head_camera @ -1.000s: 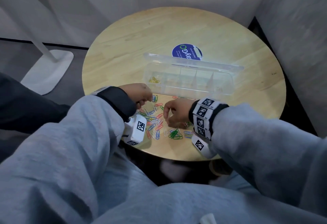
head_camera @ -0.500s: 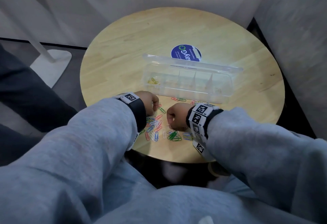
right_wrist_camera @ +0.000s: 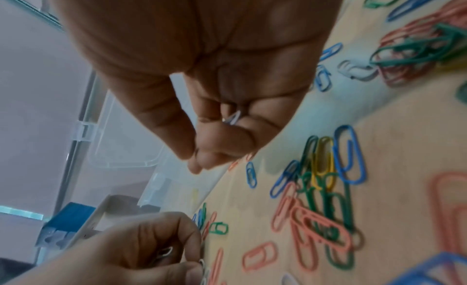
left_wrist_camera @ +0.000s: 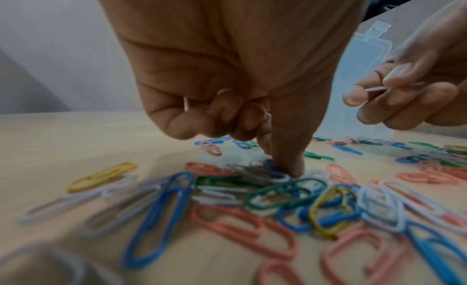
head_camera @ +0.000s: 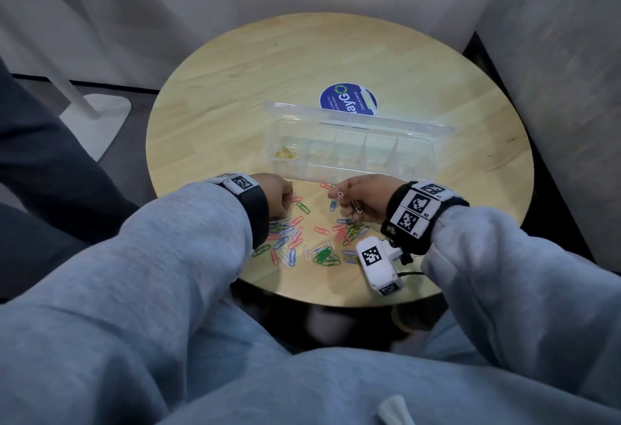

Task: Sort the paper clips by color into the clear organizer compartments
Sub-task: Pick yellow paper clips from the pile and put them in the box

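Clips [head_camera: 295,240] lie loose on our table [head_camera: 235,65], before the organizer [head_camera: 353,152]; yellow ones [head_camera: 285,154] fill its leftmost compartment. Our right hand [head_camera: 364,198] pinches white clips [head_camera: 356,206]. Our left hand [head_camera: 274,194], curled around white clips, presses a fingertip [left_wrist_camera: 290,165] into the pile.

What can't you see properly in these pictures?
- Head view: the left hand's fingertips are hidden behind its own knuckles and grey sleeve.
- Head view: the clear plastic organizer's right compartments are too hazy to tell what they hold; only yellow paper clips show.
- Right wrist view: how many white paper clips the right hand grips; fingers cover them.
- Left wrist view: nearest loose coloured paper clips are blurred.
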Tool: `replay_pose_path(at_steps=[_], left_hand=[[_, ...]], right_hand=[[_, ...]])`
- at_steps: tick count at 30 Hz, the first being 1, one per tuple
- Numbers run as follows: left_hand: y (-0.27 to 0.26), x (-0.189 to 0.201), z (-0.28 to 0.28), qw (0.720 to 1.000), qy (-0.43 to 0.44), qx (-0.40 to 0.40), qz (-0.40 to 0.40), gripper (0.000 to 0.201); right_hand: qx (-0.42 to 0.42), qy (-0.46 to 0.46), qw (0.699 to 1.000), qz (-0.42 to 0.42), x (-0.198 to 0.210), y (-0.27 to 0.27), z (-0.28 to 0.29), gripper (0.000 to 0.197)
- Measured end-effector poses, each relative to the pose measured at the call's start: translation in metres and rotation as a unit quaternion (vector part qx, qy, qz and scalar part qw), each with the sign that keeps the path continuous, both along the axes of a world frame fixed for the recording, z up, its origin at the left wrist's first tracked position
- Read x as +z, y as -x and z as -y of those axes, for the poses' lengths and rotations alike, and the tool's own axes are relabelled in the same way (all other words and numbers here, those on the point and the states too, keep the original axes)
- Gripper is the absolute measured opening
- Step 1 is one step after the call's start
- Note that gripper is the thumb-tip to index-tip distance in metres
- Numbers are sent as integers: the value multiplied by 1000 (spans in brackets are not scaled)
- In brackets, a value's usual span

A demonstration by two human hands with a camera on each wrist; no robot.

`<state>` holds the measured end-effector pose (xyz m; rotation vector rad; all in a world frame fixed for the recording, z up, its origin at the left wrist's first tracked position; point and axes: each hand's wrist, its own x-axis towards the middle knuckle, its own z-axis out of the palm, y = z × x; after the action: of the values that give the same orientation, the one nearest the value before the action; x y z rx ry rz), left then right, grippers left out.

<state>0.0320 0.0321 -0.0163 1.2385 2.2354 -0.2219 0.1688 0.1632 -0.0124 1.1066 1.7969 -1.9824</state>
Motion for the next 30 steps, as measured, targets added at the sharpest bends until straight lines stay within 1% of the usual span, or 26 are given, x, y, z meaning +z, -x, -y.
replay_pose_path(at_steps=[2, 3, 4, 5, 6, 8, 10, 11, 12, 13, 14, 15, 16, 17, 18, 19, 21, 22, 23, 24, 26, 27, 29, 30], left_hand=[[0, 0, 2, 1000, -4, 20, 7, 6], [1, 1, 4, 999, -13, 43, 24, 6], [3, 2, 6, 994, -29, 82, 59, 9], [5, 3, 7, 983, -53, 137, 112, 13], [8, 5, 9, 961, -79, 202, 173, 17], [15, 9, 12, 895, -139, 323, 275, 24], [22, 14, 19, 823, -198, 411, 340, 26], [24, 17, 23, 792, -216, 438, 367, 22], [27, 21, 27, 769, -225, 456, 387, 15], [28, 25, 32, 754, -232, 466, 401, 10], [30, 29, 35, 745, -238, 474, 405, 11], [30, 31, 37, 745, -241, 476, 400, 12], [30, 32, 38, 752, -238, 473, 393, 12], [30, 31, 38, 769, -223, 465, 378, 12], [31, 29, 37, 795, -201, 451, 353, 15], [32, 28, 36, 832, -170, 422, 318, 21], [33, 22, 32, 911, -95, 330, 231, 30], [33, 21, 31, 938, -68, 286, 184, 30], [31, 20, 30, 954, -56, 256, 145, 24], [28, 18, 30, 964, -52, 235, 115, 16], [21, 13, 27, 972, -53, 214, 82, 7], [18, 10, 25, 974, -51, 208, 79, 8], [14, 3, 22, 976, -32, 199, 83, 21], [13, 1, 21, 976, -26, 199, 82, 25]], right_hand=[[22, -3, 999, 24, 5, 5, 7, 29], [31, -5, 999, 42, 7, 8, 10, 30], [40, -7, 997, 60, 9, 11, 14, 29], [49, -10, 996, 68, 10, 13, 17, 27], [65, -22, 996, 63, 10, 15, 20, 24], [131, -105, 985, 42, 10, 19, 25, 19], [210, -201, 956, 32, 12, 21, 33, 20], [251, -237, 938, 31, 13, 23, 38, 21], [300, -280, 912, 31, 15, 26, 43, 21], [348, -331, 876, 40, 15, 30, 50, 21], [384, -380, 840, 51, 16, 32, 55, 23], [406, -413, 813, 58, 13, 35, 59, 24], [420, -433, 795, 60, 12, 37, 63, 23], [430, -445, 784, 60, 9, 39, 65, 22], [436, -452, 776, 58, 8, 40, 66, 21], [440, -455, 772, 57, 6, 42, 67, 21], [449, -457, 766, 53, 4, 43, 66, 17], [453, -460, 762, 50, 4, 44, 66, 16], [454, -465, 758, 47, 3, 44, 65, 16], [453, -471, 756, 45, 2, 43, 64, 16], [448, -474, 757, 44, 2, 41, 61, 15], [446, -470, 761, 46, 1, 39, 58, 14], [434, -459, 773, 48, 1, 37, 54, 13], [419, -454, 785, 48, 0, 35, 52, 14]])
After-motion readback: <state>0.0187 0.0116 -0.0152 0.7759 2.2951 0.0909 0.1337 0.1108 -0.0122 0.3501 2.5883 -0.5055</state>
